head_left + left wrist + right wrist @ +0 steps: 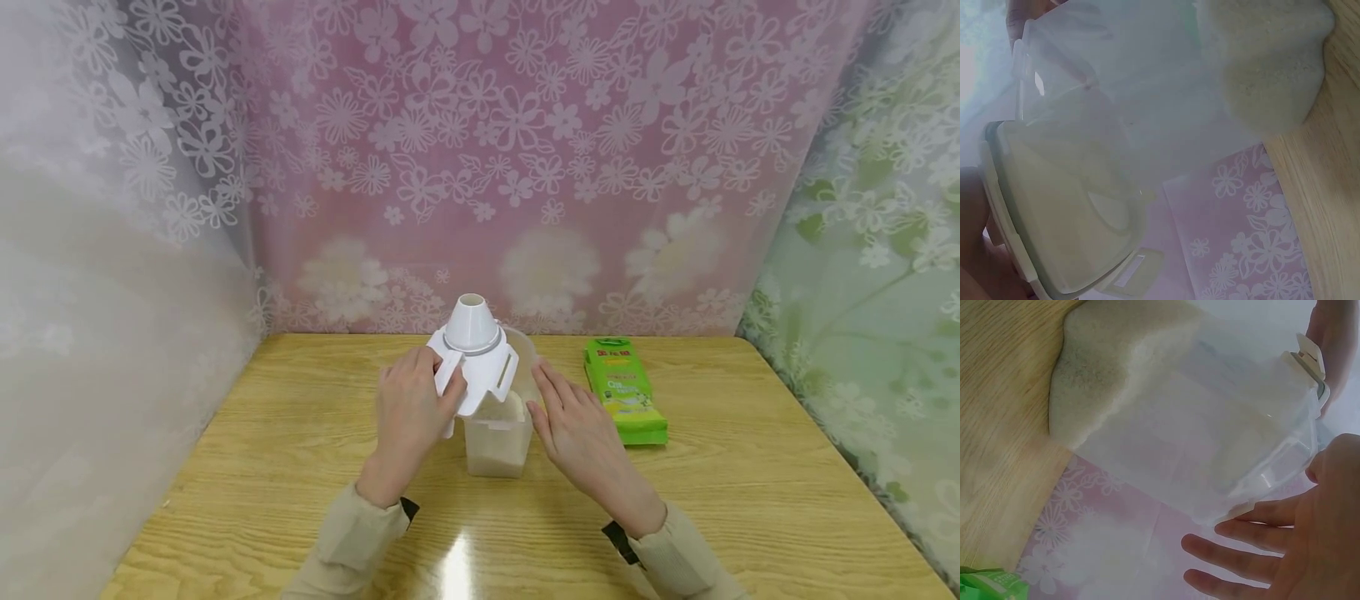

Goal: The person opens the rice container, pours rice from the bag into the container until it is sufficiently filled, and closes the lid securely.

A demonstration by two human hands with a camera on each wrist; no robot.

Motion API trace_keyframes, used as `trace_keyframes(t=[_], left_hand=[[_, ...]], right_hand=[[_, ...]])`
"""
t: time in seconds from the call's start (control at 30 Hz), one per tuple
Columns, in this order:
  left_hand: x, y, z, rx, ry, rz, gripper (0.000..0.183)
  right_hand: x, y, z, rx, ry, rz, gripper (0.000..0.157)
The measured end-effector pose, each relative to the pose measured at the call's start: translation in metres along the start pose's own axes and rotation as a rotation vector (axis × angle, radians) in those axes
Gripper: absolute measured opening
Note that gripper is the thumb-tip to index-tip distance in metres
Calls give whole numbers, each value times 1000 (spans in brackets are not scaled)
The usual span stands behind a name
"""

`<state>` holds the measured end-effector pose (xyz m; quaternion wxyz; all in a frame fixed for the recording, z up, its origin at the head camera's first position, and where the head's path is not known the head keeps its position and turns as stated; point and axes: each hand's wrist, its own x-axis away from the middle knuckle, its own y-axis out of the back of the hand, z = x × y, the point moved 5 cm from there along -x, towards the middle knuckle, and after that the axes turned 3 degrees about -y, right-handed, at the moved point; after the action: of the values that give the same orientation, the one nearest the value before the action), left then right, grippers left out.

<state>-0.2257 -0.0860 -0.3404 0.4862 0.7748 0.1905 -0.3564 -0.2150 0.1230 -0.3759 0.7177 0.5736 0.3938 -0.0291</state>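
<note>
Head | left hand (412, 400) grips lid (483, 377) | right hand (585, 433), fingers straight, touches container (497, 454) | well inside table (300, 417) side edges

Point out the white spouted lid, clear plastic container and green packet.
White spouted lid (482, 369): head view, on the flat plate below the spout.
Clear plastic container (1166, 434): right wrist view, on the wall above the grains.
Green packet (624, 385): head view, middle of its printed face.
</note>
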Motion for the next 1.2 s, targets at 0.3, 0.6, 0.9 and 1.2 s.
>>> trace_keyframes(t=[0.3, 0.6, 0.9, 1.2], left_hand=[[-3, -3, -11, -42, -18, 34, 26], [-3, -5, -20, -52, -8, 69, 26], [-2, -4, -27, -79, -42, 57, 28], [-4, -2, -29, -34, 23, 52, 26]], right_hand=[[-3, 0, -5, -78, -49, 31, 54], [-4, 1, -9, -186, -65, -3, 50], [-6, 4, -12, -218, -45, -45, 54], [-7, 6, -12, -213, -46, -32, 57]])
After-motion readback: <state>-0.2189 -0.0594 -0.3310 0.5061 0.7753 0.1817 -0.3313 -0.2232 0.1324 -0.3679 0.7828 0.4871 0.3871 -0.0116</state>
